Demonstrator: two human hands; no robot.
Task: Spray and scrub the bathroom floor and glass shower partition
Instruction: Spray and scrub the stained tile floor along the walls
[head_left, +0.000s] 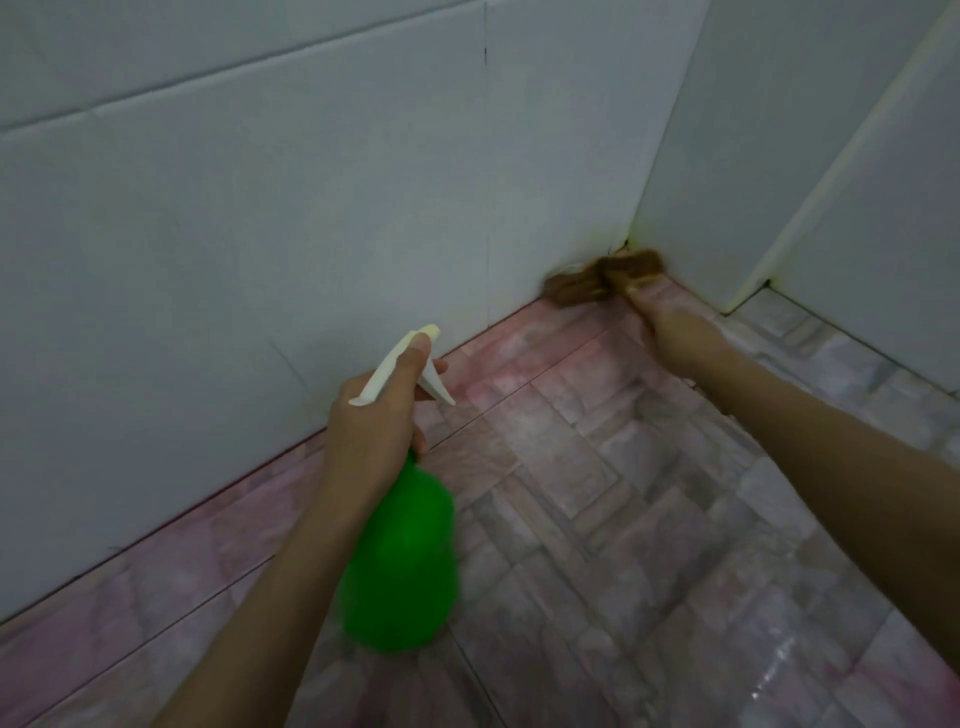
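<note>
Two hands busy: left hand (371, 415) clamped on green spray bottle (400, 556), right hand (670, 332) closed around brown scrubber (597, 278), blurred. Scrubbing floor (597, 467) corner just beyond right fingertips, seemingly. Next, probably, spraying ahead of left hand.

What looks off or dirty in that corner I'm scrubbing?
Dark and yellow-green staining runs up the wall joint just above the brown scrubber in the right hand. More yellowish discolouration marks the foot of the white frame nearby. The floor tiles look intact; nothing looks spilled.
</note>
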